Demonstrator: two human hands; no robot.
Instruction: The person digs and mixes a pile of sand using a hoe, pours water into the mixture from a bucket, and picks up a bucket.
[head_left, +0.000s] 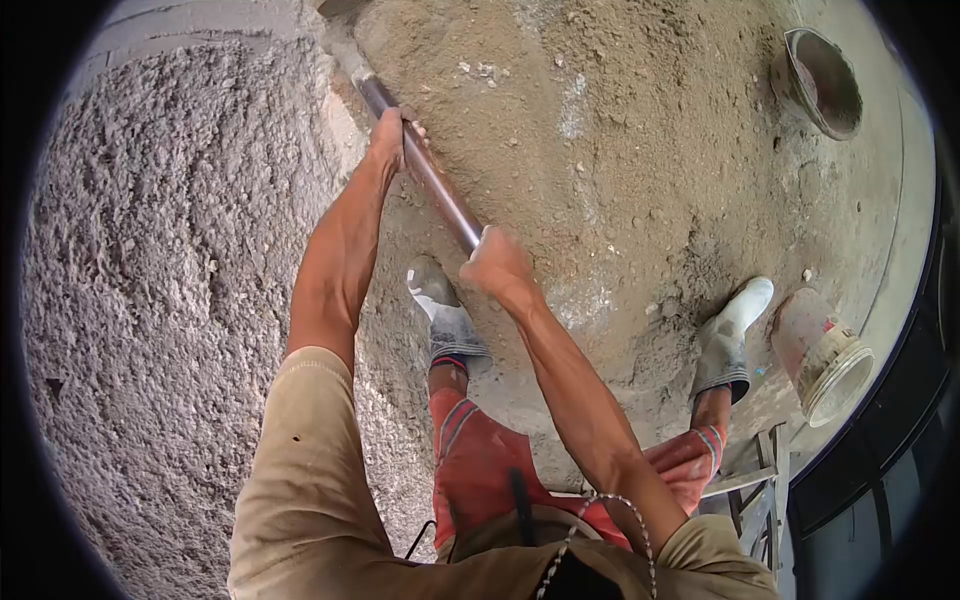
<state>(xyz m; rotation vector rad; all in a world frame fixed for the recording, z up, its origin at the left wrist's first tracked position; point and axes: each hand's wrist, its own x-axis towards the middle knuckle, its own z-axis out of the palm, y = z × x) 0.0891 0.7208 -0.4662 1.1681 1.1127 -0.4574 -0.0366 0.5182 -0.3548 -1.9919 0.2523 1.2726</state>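
A long dark handle point(440, 188) runs diagonally from the top centre-left down to the middle of the view. My left hand point(392, 140) is wrapped round its upper part, near a lighter metal socket point(362, 76). Round the lower end of the handle is my right hand point(499, 262), slightly blurred. At the top edge only part of the tool's metal head point(338, 8) shows. Beneath the handle lies brown sandy material point(560, 130), and wet grey lumpy mix point(180, 260) spreads to the left.
A black bowl-like tub point(818, 84) lies tilted at the upper right. A dirty white bucket point(818, 350) is tipped over beside my right boot point(732, 330). My left boot point(443, 308) stands below the handle. A wooden frame point(765, 485) is at the lower right.
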